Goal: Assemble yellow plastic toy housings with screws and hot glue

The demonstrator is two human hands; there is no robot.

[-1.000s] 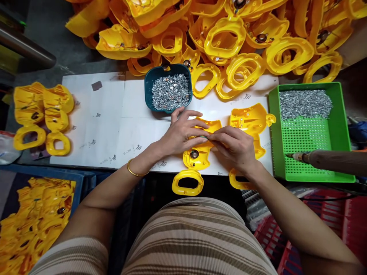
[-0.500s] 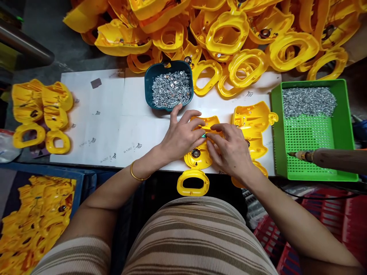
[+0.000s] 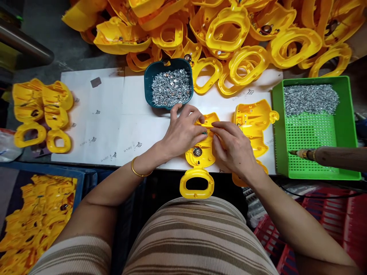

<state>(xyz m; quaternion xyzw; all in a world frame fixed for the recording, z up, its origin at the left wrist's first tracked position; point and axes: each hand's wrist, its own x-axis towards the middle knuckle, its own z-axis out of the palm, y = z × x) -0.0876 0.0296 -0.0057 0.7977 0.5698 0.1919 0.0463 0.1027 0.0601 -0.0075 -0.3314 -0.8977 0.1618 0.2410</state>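
Note:
A yellow plastic housing (image 3: pixel 207 147) lies open at the table's front edge, with a round metal speaker (image 3: pixel 197 152) in it. Its ring-shaped handle (image 3: pixel 197 184) juts over the edge toward me. My left hand (image 3: pixel 183 130) is over the housing's upper left, thumb and fingers closed on a small green part (image 3: pixel 204 133), mostly hidden. From the right, my right hand (image 3: pixel 235 147) reaches in with its fingertips bent together beside that part; what they hold, if anything, is too small to make out. A second yellow housing (image 3: pixel 254 114) lies just right of my right hand.
A dark teal bin (image 3: pixel 147 89) of small silvery screws stands behind my left hand. On the right are a green basket (image 3: pixel 312 173) with more screws and a screwdriver-like tool (image 3: pixel 338 157) above it. Yellow housings (image 3: pixel 229 28) are heaped behind; others (image 3: pixel 56 103) stand left.
My left fingers have curled in more around the small green part, which shows less now. The right fingertips have shifted slightly right, and the housing has moved a little the same way.

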